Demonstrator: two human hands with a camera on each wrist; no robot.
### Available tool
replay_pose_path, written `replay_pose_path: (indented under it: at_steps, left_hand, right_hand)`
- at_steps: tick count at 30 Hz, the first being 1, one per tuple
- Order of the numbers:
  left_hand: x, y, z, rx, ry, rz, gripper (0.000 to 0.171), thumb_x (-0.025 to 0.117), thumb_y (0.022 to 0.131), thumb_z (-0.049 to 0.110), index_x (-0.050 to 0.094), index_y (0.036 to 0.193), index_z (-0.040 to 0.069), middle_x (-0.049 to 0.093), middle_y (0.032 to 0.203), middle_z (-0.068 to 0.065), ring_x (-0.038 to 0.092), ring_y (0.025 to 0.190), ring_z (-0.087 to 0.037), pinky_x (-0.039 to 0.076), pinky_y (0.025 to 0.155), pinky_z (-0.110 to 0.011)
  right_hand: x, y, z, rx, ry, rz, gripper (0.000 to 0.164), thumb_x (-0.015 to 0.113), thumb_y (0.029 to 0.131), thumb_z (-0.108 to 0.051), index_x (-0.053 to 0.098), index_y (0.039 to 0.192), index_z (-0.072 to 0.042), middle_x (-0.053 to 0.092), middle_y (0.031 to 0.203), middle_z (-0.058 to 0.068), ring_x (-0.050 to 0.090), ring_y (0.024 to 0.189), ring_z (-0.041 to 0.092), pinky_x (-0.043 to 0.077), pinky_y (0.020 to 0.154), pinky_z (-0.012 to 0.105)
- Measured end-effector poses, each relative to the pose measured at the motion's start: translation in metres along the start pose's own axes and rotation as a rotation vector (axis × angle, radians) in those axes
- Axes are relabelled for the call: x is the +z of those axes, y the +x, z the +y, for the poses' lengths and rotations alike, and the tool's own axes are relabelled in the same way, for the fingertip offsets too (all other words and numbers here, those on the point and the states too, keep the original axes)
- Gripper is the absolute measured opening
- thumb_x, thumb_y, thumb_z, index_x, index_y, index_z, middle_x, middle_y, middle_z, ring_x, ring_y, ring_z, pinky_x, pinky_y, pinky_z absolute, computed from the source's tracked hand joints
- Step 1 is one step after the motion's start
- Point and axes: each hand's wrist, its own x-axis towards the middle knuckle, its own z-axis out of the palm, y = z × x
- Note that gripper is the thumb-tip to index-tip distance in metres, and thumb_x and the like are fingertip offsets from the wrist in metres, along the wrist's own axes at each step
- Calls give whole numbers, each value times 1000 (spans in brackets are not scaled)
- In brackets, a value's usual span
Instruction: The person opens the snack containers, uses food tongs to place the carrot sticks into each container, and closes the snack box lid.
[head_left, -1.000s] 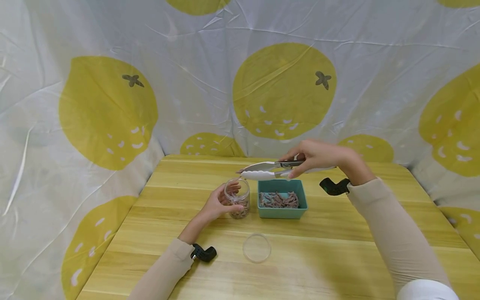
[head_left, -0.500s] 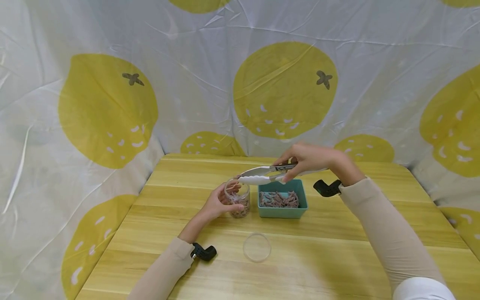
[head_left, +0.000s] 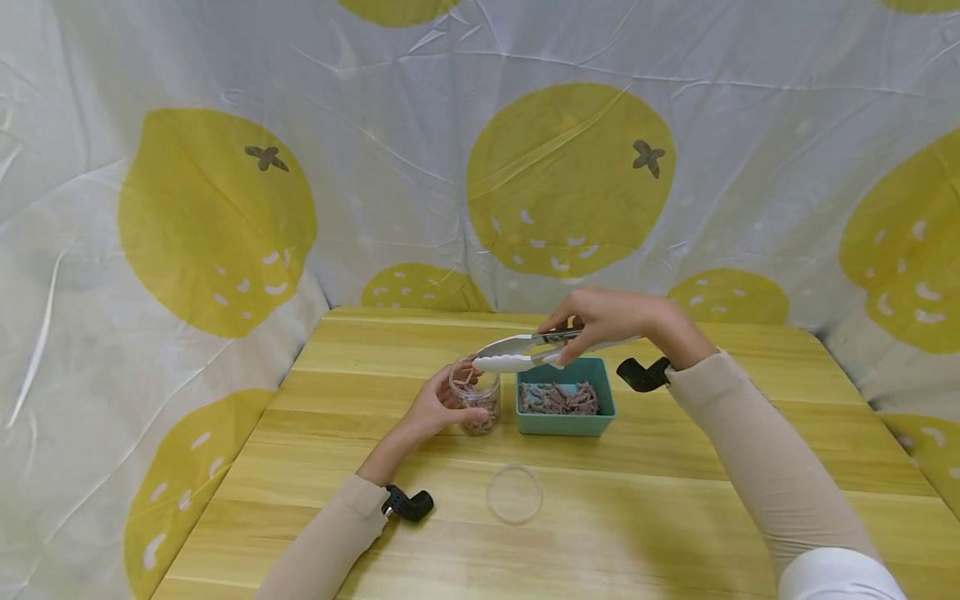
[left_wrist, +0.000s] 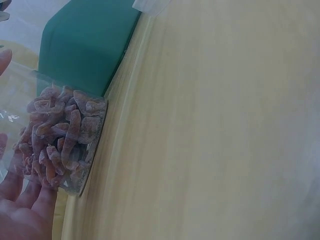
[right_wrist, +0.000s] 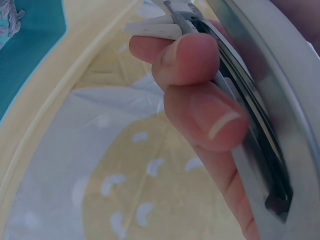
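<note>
My left hand [head_left: 433, 408] grips a clear jar [head_left: 491, 398] that stands on the table. Brownish dried strips [left_wrist: 60, 132] fill its lower part, plain in the left wrist view. My right hand [head_left: 611, 323] holds metal tongs [head_left: 540, 337] with white tips; in the right wrist view its fingers [right_wrist: 205, 112] wrap the metal handle [right_wrist: 260, 125]. The tong tips [head_left: 498, 363] are at the mouth of the jar, where a few strips show just under the rim. Right of the jar, a teal box [head_left: 564, 426] holds more of the same strips [head_left: 558, 400].
A clear round lid [head_left: 513, 495] lies flat on the wooden table [head_left: 637, 517], in front of the jar and box. A lemon-print curtain [head_left: 390, 167] hangs behind and at both sides of the table.
My right hand and the tongs have moved left and slightly down, bringing the tips to the jar's mouth. Strips seen at the tips earlier now show inside the jar. The left hand has stayed put.
</note>
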Motion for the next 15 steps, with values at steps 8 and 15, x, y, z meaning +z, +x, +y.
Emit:
replay_pose_path:
  at_steps: [8, 15]
  left_hand:
    - [0, 0, 2, -10, 2, 6, 84, 83, 80, 1, 40, 152, 10, 52, 142, -23, 48, 132, -38, 46, 103, -30]
    - [1, -1, 1, -21, -13, 1, 83, 83, 80, 0, 40, 151, 6, 53, 140, -20, 50, 129, -39, 46, 102, -29]
  right_hand:
    - [1, 6, -1, -25, -34, -9, 48, 80, 87, -27, 68, 128, -5, 71, 111, 4, 49, 67, 15, 40, 58, 29]
    - [5, 9, -2, -14, -43, -2, 50, 82, 85, -27, 69, 127, -5, 71, 112, 5, 46, 64, 12, 39, 57, 28]
